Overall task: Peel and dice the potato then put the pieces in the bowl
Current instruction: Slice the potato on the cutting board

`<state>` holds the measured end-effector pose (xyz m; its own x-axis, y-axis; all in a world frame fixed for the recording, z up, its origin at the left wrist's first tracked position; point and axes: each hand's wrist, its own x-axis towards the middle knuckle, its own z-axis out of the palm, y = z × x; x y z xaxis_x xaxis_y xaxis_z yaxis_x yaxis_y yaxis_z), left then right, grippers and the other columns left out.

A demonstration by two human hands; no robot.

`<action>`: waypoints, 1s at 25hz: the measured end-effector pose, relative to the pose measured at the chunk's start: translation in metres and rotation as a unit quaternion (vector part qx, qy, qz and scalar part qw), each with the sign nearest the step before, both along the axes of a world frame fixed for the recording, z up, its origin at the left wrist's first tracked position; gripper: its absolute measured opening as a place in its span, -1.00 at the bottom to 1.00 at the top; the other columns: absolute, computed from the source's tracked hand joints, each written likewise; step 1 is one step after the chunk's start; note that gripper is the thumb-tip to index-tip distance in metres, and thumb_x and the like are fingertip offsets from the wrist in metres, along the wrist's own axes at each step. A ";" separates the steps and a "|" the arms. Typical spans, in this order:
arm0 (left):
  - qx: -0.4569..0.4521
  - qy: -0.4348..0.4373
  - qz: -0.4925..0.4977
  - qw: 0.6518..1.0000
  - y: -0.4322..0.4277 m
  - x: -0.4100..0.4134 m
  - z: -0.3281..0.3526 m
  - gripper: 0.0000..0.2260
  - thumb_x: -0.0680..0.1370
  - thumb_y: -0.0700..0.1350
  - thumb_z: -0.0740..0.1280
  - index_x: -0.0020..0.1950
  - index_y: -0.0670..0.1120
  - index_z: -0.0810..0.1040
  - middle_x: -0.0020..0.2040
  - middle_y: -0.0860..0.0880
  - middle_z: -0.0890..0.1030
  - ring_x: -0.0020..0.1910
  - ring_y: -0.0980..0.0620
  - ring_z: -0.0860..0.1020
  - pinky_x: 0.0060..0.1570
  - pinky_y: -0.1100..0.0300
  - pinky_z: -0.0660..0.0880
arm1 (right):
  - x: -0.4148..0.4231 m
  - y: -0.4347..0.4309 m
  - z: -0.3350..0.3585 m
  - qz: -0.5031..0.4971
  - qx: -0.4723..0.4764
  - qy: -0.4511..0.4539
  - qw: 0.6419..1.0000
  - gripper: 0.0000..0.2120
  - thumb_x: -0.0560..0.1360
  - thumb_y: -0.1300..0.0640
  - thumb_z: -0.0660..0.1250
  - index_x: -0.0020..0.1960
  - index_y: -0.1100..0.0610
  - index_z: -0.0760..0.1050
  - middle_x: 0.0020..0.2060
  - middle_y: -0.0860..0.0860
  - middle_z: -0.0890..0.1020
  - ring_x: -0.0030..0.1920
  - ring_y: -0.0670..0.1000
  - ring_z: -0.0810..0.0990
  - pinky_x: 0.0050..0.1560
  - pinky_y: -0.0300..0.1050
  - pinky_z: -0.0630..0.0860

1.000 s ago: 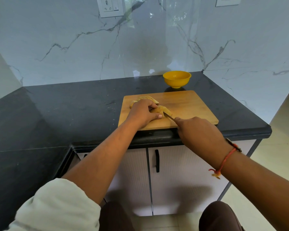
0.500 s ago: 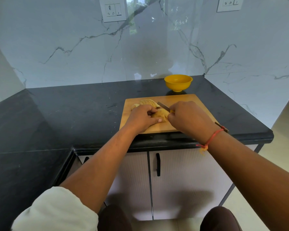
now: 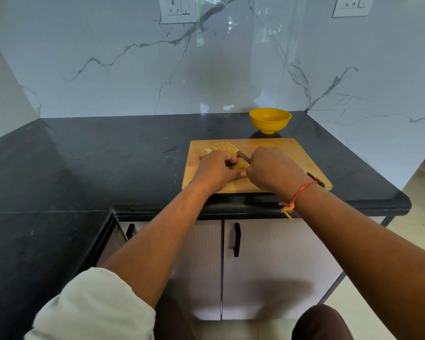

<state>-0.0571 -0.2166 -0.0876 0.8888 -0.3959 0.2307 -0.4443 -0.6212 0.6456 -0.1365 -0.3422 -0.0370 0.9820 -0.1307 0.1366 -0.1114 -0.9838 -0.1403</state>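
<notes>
Dicing step: left grip (image 3: 216, 169) curled, pinning potato half (image 3: 239, 165) on cutting board (image 3: 280, 148); right grip (image 3: 272, 170) clasps knife (image 3: 243, 156); advise fingertips tucked, cuts even.

Both forearms reach forward across the near edge of the cutting board (image 3: 297, 155). Left hand (image 3: 215, 169) on board's left half, palm down, fingers curled over potato piece (image 3: 239, 165). Right hand (image 3: 274, 171) just beside it at board's middle, knuckles up, gripping knife (image 3: 243, 156). Red thread (image 3: 298, 192) on right wrist.
</notes>
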 end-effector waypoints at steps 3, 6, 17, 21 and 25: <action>0.003 -0.010 -0.002 1.000 -0.001 0.000 0.001 -0.64 0.46 -0.01 0.53 0.22 -0.06 0.65 0.16 0.01 0.66 0.13 0.10 0.58 0.33 0.01 0.45 | 0.000 0.004 0.002 -0.004 0.011 0.002 1.000 -0.80 0.60 0.10 0.27 0.13 0.20 0.51 -0.14 0.06 0.50 -0.09 0.04 0.50 -0.10 -0.11 0.47; -0.004 -0.022 0.003 1.000 -0.002 -0.002 0.002 -0.67 0.45 -0.02 0.53 0.19 -0.07 0.66 0.13 0.00 0.67 0.05 0.16 0.54 0.27 0.10 0.47 | -0.003 0.006 -0.002 -0.019 0.025 0.013 0.999 -0.81 0.62 0.08 0.25 0.12 0.20 0.49 -0.18 0.04 0.47 -0.11 0.02 0.48 -0.12 -0.12 0.42; -0.010 -0.028 0.014 0.999 -0.002 -0.001 0.000 -0.66 0.42 0.00 0.56 0.16 -0.04 0.67 0.12 0.03 0.68 0.14 0.08 0.58 0.32 0.02 0.44 | -0.032 0.012 -0.014 -0.042 -0.018 0.084 0.995 -0.95 0.59 0.16 0.29 0.03 0.14 0.46 -0.26 0.02 0.44 -0.22 -0.01 0.48 -0.14 -0.13 0.48; -0.006 -0.013 0.017 1.000 -0.002 0.000 0.000 -0.66 0.41 0.01 0.56 0.15 -0.02 0.67 0.11 0.06 0.66 0.10 0.10 0.57 0.35 -0.08 0.42 | -0.052 0.002 -0.024 -0.018 -0.032 0.103 0.994 -0.79 0.59 0.12 0.28 0.22 0.08 0.48 -0.15 0.03 0.53 -0.12 0.02 0.57 -0.03 -0.06 0.59; 0.008 -0.010 0.011 1.000 -0.002 -0.001 0.004 -0.64 0.43 0.00 0.55 0.19 -0.03 0.64 0.13 0.05 0.65 0.12 0.09 0.57 0.32 -0.03 0.45 | -0.074 -0.010 -0.027 0.007 -0.084 0.070 0.994 -0.67 0.62 0.18 0.22 0.37 0.04 0.34 -0.30 -0.01 0.37 -0.20 0.02 0.50 -0.19 -0.07 0.53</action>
